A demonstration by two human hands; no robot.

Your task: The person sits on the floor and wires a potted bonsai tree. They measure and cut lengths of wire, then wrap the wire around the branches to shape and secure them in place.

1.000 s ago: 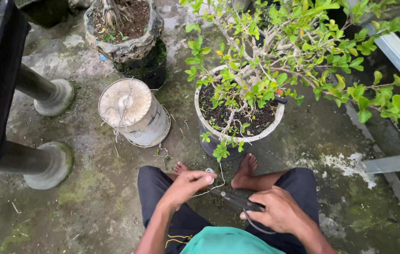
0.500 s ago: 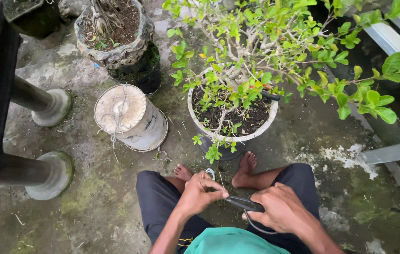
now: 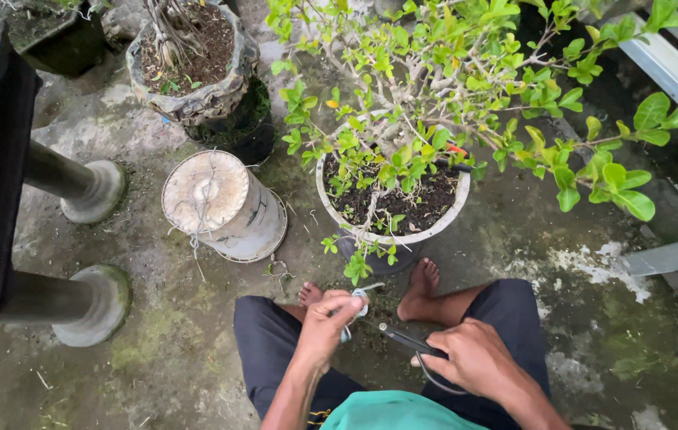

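Squatting before the pot (image 3: 331, 187), we have brought the left hand (image 3: 329, 318) in from the knee; it now pinches the wire (image 3: 361, 296) near the feet. Right hand (image 3: 470, 358) stays closed on the cutters (image 3: 404, 340), tip pointing at that wire.

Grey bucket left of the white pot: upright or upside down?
Upside down. The grey bucket shows its closed round base to the camera, and its wider rim rests on the concrete ground.
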